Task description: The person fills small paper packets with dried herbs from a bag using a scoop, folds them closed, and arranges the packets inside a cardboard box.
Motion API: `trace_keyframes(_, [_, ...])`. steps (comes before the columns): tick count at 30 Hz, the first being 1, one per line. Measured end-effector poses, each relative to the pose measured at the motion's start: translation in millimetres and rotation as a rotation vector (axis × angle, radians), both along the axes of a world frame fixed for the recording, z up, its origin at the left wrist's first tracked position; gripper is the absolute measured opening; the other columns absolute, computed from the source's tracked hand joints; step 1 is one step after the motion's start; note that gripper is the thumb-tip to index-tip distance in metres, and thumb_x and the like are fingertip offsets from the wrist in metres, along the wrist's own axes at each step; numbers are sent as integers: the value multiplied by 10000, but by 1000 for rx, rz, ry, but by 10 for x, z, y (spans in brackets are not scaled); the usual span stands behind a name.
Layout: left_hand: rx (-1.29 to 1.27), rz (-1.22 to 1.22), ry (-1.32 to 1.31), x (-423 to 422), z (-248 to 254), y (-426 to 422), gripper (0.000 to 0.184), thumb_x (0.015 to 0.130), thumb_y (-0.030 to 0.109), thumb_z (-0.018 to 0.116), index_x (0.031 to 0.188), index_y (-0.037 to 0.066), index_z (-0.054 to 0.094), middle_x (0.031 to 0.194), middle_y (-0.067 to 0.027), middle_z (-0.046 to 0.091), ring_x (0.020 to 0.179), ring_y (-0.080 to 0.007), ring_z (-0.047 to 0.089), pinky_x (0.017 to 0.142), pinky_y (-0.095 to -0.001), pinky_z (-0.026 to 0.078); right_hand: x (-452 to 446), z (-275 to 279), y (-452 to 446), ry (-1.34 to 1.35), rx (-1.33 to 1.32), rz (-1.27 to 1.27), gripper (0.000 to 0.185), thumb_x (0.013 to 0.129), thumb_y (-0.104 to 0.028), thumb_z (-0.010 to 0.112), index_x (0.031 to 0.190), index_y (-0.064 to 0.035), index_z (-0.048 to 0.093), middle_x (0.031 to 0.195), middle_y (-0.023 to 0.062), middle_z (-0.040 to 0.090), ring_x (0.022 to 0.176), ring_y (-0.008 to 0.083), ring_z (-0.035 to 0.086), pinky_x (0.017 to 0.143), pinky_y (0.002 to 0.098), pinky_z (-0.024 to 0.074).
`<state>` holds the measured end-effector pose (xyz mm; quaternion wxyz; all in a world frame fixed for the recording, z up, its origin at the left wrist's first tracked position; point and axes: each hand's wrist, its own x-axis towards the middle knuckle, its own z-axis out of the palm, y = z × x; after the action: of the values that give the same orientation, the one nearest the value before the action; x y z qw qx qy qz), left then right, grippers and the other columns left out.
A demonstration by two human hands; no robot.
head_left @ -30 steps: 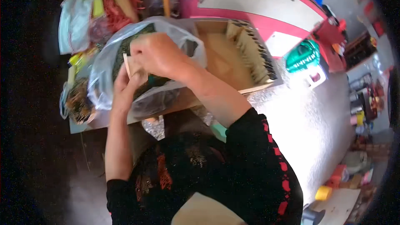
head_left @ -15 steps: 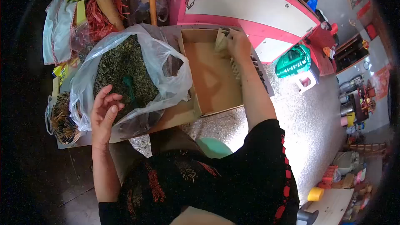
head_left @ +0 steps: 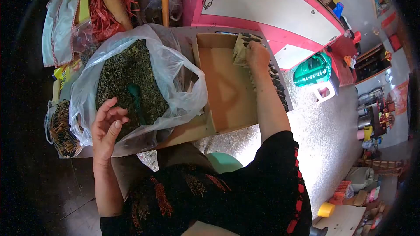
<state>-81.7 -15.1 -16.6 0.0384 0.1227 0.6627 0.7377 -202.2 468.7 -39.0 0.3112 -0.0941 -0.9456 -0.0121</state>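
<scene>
My left hand (head_left: 106,127) is raised at the near left edge of a clear plastic bag (head_left: 191,96), fingers apart and holding nothing. Dark dried leaves (head_left: 124,72) fill the bag, and a green spoon (head_left: 136,98) lies on them. My right hand (head_left: 258,58) is at the far right part of a shallow cardboard box (head_left: 213,118), its fingers closed on a pale paper packet (head_left: 240,51). Similar packets with dark open ends (head_left: 277,83) stand in a row along the box's right side, partly hidden by my wrist and forearm.
A bundle of thin brown pieces (head_left: 63,129) sits at the table's left end. Red plastic strips (head_left: 103,15) and a pale cloth (head_left: 61,28) lie behind the bag. Beyond the box stands a pink and white cabinet (head_left: 262,6); a green package (head_left: 313,69) is to the right.
Both hands were together over the bag at first. My right hand then moved right to the packets in the box, while my left hand opened and stayed by the bag.
</scene>
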Motion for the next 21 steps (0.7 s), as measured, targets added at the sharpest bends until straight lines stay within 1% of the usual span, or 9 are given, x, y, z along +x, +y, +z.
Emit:
trace_keyframes(2, [-2,-27,1,7,-7,-23,553,849,195,678,1319,31,436,1043,-63,602,912,-147,572,847,-286,461,22,14,-8,-2,-4,-7,93,770,-171,569,770,-95,623,782,150,632,775,355,618,653,468,488])
trace_keyframes(4, [-1,-27,-6,17,-4,-20,552,847,191,680,1317,31,439,1041,-62,602,912,-147,572,850,-288,456,45,11,-25,-5,-10,-13,82,765,-165,579,771,-97,624,781,149,632,775,355,618,654,468,489])
trace_keyframes(9, [-44,-37,-10,64,-5,-25,555,839,187,688,1313,32,446,1041,-57,599,915,-149,569,858,-291,444,65,-42,-18,102,-3,49,70,760,-169,596,776,-102,606,792,133,631,773,354,612,658,460,488])
trace_keyframes(13, [-60,-40,-20,91,6,-13,546,837,188,689,1306,34,457,1049,-54,598,923,-147,559,858,-290,438,29,-81,65,87,6,68,53,759,-152,584,775,-106,605,791,127,628,766,351,611,659,457,486])
trace_keyframes(15, [-67,-41,-19,97,9,-16,542,837,189,689,1303,35,461,1050,-53,598,925,-146,555,858,-289,438,13,-125,92,191,35,150,34,750,-126,578,757,-98,595,778,126,619,758,352,606,648,461,477])
trace_keyframes(18, [-59,-52,-26,105,-13,-30,536,835,190,691,1297,37,469,1050,-54,598,923,-146,553,858,-291,438,8,-169,92,223,55,164,26,745,-105,570,732,-86,581,753,123,609,741,353,602,636,458,470])
trace_keyframes(19, [-66,-51,-32,111,-17,-34,532,834,186,690,1295,37,471,1051,-55,597,925,-146,552,859,-290,437,8,-168,101,223,55,163,26,745,-105,570,732,-86,581,753,123,609,741,353,602,636,458,470])
trace_keyframes(21, [-75,-52,-40,126,-14,-40,528,833,182,688,1293,37,473,1053,-56,596,926,-147,552,860,-290,437,30,-135,89,119,60,137,41,727,-98,593,752,-77,569,788,118,609,786,349,595,676,454,462])
